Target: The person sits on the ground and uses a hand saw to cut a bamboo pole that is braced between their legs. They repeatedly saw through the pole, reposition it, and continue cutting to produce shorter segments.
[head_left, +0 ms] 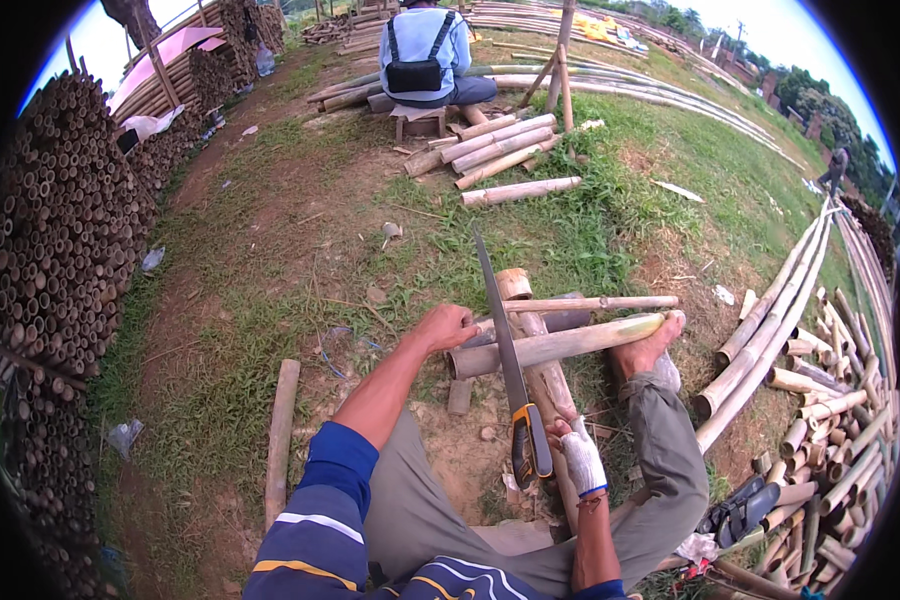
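My left hand (448,327) is closed around the left end of a thin bamboo pole (600,303). My right hand (578,452), in a white fingerless glove, has its fingers curled at the black-and-orange handle of a handsaw (510,350). The blade points up and away, passing over the thin pole near my left hand. Just nearer lies a thicker bamboo piece (570,343), with my bare foot (648,350) against its right end. Beneath both runs a bamboo log (547,385) lengthwise. A darker bamboo piece (555,320) is partly hidden between them.
A short bamboo length (282,440) lies to my left. Stacked cut bamboo (60,230) walls the far left. Long poles (770,320) and a heap of cut pieces (840,430) lie right, near dark sandals (740,510). Ahead, a person (425,55) sits beside cut bamboo (500,145).
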Demonstrator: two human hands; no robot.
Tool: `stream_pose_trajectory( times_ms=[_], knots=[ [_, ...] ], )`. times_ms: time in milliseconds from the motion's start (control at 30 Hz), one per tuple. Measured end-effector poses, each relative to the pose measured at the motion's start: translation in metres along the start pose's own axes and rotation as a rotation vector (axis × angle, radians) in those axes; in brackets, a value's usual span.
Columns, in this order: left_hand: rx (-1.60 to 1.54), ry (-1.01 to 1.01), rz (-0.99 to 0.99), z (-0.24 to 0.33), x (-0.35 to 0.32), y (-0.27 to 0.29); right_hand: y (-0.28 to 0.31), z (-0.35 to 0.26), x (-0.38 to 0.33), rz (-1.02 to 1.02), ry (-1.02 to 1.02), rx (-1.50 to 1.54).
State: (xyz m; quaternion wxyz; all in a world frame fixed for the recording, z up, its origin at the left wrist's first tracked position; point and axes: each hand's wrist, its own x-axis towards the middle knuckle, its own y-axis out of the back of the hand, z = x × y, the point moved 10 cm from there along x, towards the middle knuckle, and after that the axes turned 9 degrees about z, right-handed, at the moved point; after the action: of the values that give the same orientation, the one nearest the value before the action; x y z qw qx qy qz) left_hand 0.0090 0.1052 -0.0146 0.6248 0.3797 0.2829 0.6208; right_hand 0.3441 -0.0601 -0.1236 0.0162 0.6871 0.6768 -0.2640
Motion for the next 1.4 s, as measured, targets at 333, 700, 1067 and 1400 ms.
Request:
stream_pose_trajectory(
  times_ms=[333, 700, 1067, 1400],
  knots=[
    [0.033, -0.007, -0.06, -0.019, -0.014, -0.003, -0.017, -0.005, -0.053, -0.116, -0.077, -0.258],
    [0.079, -0.042, -0.487, -0.016, -0.027, -0.057, -0.044, -0.02, -0.114, -0.083, 0.393, -0.789],
    [0.396, 0.057, -0.206, 0.004, -0.047, -0.061, -0.117, -0.095, -0.085, -0.01, 0.476, -0.402],
    [0.38, -0.039, -0.287, 0.023, -0.04, -0.068, -0.107, -0.099, -0.112, 0.146, 0.519, -0.519]
  ],
)
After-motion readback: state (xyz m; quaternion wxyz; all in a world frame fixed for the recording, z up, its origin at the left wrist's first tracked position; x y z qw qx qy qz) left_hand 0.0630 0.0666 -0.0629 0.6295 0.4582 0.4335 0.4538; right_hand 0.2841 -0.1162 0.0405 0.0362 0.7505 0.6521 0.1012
